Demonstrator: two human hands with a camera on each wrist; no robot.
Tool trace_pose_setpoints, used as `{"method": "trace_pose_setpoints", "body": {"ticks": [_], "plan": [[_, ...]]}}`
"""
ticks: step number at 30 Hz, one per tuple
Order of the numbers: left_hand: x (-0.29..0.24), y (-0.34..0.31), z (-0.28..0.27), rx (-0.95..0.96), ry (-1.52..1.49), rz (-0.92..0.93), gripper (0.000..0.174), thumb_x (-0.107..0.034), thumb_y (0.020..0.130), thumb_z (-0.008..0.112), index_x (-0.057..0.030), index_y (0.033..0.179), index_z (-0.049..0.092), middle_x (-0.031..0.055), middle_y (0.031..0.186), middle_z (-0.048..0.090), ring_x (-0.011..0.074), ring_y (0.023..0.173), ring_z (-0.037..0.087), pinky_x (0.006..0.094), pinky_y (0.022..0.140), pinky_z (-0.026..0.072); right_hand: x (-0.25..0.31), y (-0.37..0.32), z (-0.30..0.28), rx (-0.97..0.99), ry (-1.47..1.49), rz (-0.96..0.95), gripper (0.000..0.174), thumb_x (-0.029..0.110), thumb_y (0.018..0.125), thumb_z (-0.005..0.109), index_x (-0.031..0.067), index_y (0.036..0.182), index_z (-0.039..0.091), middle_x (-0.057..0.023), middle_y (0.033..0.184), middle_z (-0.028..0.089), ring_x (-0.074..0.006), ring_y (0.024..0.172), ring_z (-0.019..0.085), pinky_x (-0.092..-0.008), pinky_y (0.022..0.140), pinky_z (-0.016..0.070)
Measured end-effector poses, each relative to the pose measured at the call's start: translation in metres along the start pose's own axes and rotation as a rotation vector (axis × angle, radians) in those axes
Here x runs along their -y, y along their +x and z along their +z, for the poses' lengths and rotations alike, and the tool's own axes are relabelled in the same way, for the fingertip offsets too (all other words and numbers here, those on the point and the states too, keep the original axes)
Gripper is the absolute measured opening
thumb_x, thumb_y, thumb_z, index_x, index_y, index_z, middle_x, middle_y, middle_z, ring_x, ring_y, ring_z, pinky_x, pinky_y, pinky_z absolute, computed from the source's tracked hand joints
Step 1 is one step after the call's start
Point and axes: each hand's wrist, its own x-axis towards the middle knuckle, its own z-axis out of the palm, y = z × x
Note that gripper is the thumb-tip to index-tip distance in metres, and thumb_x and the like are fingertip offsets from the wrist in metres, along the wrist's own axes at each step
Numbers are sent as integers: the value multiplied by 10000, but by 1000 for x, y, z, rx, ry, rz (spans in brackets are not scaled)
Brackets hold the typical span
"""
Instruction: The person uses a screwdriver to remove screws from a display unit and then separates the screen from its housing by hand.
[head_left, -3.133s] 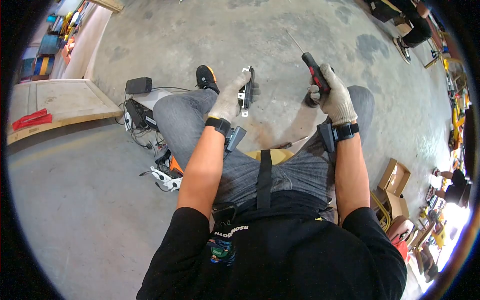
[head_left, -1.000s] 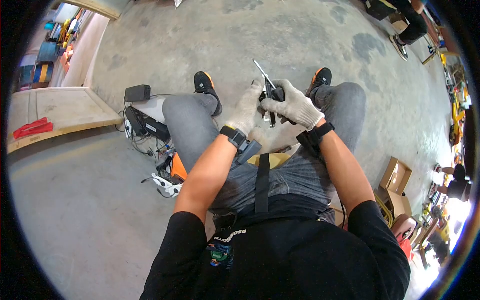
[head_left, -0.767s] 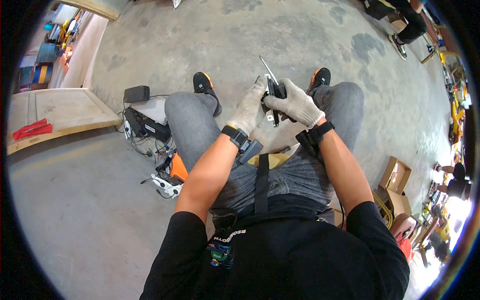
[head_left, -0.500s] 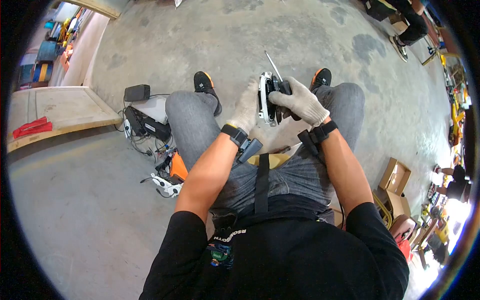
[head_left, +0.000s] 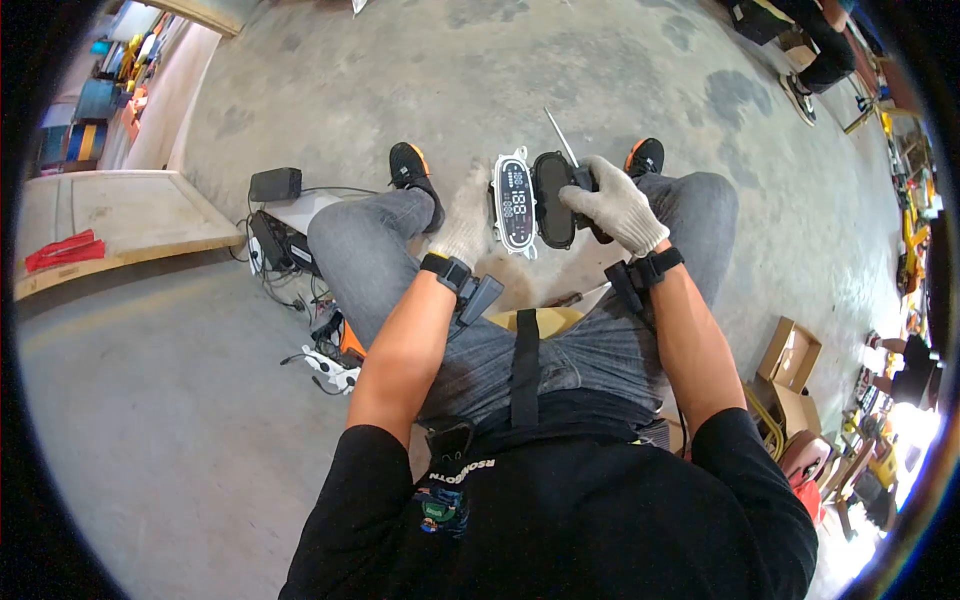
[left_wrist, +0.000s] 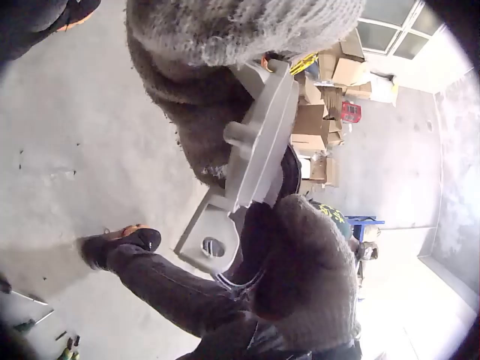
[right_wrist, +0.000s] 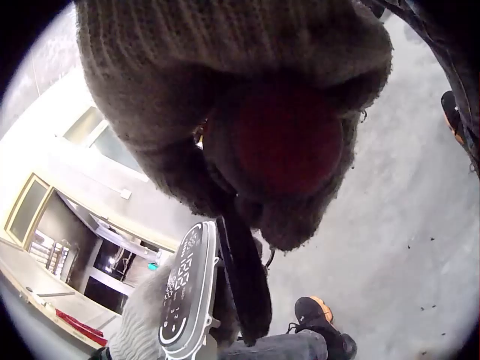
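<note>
My gloved left hand [head_left: 465,215] grips a digital instrument display [head_left: 515,200] by its left side, its face with white digits turned up. The white housing [left_wrist: 259,142] with a screw lug shows edge-on in the left wrist view. Beside the display, a black oval cover [head_left: 552,205] is pinched by my gloved right hand [head_left: 620,208], thumb on top. The same hand holds a screwdriver [head_left: 560,135], its shaft pointing up and away; the red end of the handle [right_wrist: 289,142] faces the camera in the right wrist view. Fingers under both parts are largely hidden.
Another screwdriver [head_left: 565,299] lies on the floor between the legs. Left of the knee are a black box [head_left: 275,185], cables and white plastic parts [head_left: 330,365]. A wooden panel [head_left: 130,210] bears red gloves [head_left: 65,250]. An open cardboard box [head_left: 790,355] stands right.
The hands came together over the display; the black cover has come off its face to the right. The display has turned face up, and the screwdriver stays in my right hand.
</note>
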Motion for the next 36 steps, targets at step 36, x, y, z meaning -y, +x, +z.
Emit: {"method": "trace_pose_setpoints", "body": {"ticks": [36], "plan": [[-8, -18, 10, 85, 413, 170, 332, -329, 1051, 596, -24, 1179, 629, 78, 926, 702, 168, 681, 696, 325, 622, 632, -23, 8, 4, -104, -3, -237, 660, 190, 817, 671, 108, 1456, 530, -161, 1119, 697, -223, 908, 695, -326, 783, 560]]}}
